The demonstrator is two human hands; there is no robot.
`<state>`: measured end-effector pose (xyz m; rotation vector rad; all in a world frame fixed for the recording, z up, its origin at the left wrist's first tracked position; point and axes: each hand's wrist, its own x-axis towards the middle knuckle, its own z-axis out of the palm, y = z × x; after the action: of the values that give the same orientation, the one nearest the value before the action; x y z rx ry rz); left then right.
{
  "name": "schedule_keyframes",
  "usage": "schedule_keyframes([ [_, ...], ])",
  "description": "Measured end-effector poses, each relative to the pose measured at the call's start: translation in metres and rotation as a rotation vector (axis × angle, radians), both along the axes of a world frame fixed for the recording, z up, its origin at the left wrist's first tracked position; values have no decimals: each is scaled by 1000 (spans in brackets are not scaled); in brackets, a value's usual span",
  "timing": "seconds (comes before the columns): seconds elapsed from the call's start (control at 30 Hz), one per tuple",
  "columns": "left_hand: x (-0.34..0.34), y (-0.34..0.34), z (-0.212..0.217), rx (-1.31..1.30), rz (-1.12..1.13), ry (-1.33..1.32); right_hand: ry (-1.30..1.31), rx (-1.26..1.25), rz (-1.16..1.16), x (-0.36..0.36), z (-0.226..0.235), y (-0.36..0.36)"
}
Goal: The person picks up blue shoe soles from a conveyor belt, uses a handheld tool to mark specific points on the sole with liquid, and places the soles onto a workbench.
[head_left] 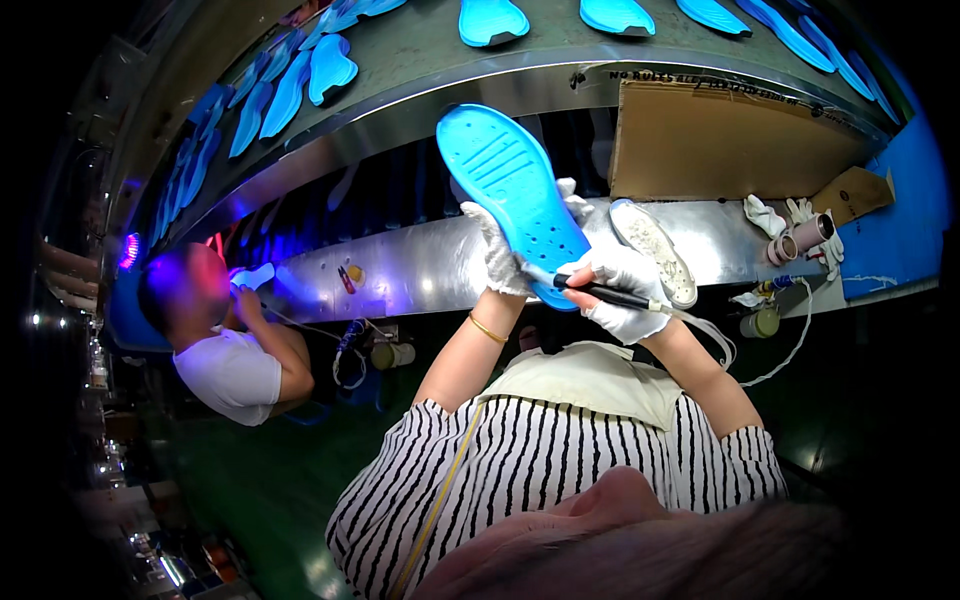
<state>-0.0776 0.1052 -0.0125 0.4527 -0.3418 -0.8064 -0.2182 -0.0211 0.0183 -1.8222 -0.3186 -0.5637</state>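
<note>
A bright blue shoe sole (497, 165), grooved at its far end and dotted with small holes lower down, is held up over the metal bench. My left hand (500, 250), in a white glove, is closed around it from beneath, with glove fingers showing at both edges. My right hand (635, 290), in a white glove with bare fingertips, grips a black pen-shaped tool (610, 292). A pale hose or cord trails from the tool's back end. The tool's tip is at the sole's near end; whether it touches cannot be made out. A white sole-shaped piece (655, 245) lies beside my right hand.
Several blue soles (492, 20) rest on the green belt (420, 50) beyond the metal bench (400, 265). Right of me are a cardboard sheet (735, 145), white gloves (763, 215), tape rolls (800, 238) and a jar (760, 322). A co-worker (235, 365) is at the left.
</note>
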Motion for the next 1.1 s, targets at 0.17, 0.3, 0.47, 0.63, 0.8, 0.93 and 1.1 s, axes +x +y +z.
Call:
schedule_keyframes([
  [0.17,18,1,5,-259,-54,-35,306,521,49,-1,-1,1],
  [0.3,28,4,9,-292,-40,-120,306,443,94,5,-6,1],
  [0.47,34,10,18,-242,-118,-233,326,719,91,10,-6,-11],
  [0.63,41,12,28,130,-55,-506,343,144,8,17,-7,-21],
  [0.8,46,9,36,362,-105,-654,657,425,252,26,1,-34],
  [0.93,49,7,41,551,-161,-650,663,266,91,21,5,-34],
  [1.1,55,-8,46,701,-241,-495,435,20,124,18,8,-21],
])
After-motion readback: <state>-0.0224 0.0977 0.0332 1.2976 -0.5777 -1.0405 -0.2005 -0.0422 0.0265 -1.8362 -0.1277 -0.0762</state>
